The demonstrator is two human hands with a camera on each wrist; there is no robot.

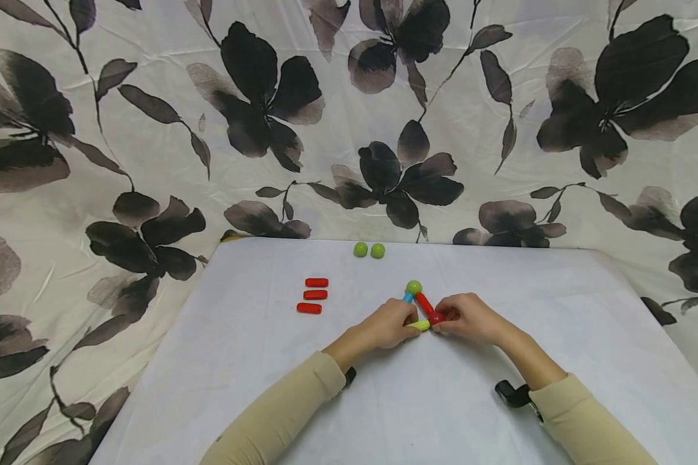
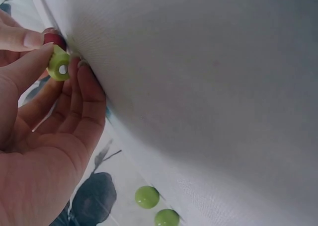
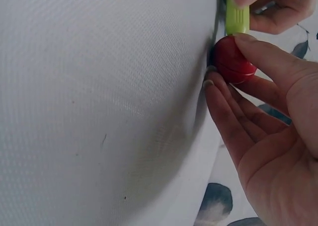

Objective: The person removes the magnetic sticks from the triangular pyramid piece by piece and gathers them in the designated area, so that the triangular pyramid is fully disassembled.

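My left hand (image 1: 391, 324) pinches a yellow-green rod (image 1: 421, 325) between thumb and fingers; the left wrist view shows its round end with a pale centre. My right hand (image 1: 471, 316) grips a red ball (image 1: 436, 318), and the rod's far end meets that ball in the right wrist view. From the red ball a red rod (image 1: 423, 303) slants up to a green ball (image 1: 414, 287). A blue rod (image 1: 408, 297) runs down from the green ball toward my left hand, which hides its lower end.
Three loose red rods (image 1: 315, 295) lie one above another on the white table (image 1: 238, 387), left of my hands. Two green balls (image 1: 360, 249) sit side by side near the far edge. Behind the table hangs a floral cloth (image 1: 326, 129).
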